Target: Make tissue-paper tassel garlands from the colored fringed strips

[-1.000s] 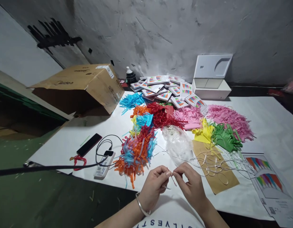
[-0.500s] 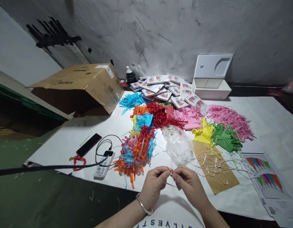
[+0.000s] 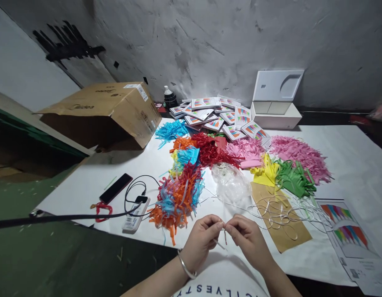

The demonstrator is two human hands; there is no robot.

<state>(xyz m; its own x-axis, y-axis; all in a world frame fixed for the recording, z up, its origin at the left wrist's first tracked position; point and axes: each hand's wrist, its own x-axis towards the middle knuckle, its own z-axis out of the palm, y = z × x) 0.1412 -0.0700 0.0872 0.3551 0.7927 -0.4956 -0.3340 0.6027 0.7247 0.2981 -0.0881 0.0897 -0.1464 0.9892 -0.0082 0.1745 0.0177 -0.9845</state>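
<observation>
My left hand (image 3: 200, 237), with a silver bangle at the wrist, is closed in a pinch near the table's front edge. Facing it, my right hand (image 3: 247, 238) pinches too, and the fingertips of both meet. Between them is a thin brownish strand (image 3: 225, 238), its end hanging down. A short white string end (image 3: 219, 244) sticks out below my left fingers; how it joins the strand is hidden. Loose white string (image 3: 280, 214) lies tangled to the right on a brown paper sheet (image 3: 271, 237). Left of my hands is a heap of orange, blue and red paper tassels (image 3: 178, 198).
Behind my hands lies a clear plastic bag (image 3: 231, 185). Pink tassels (image 3: 299, 159), yellow tassels (image 3: 266, 171) and green tassels (image 3: 294, 179) lie beyond. Flat printed packs (image 3: 206, 113), a white box (image 3: 276, 119) and a cardboard box (image 3: 131, 119) stand behind. A phone (image 3: 116, 188) and cabled power bank (image 3: 133, 220) lie left.
The brownish strand pointed up above my fingertips before; now its end hangs below them. My hands stay in nearly the same place, still pinching.
</observation>
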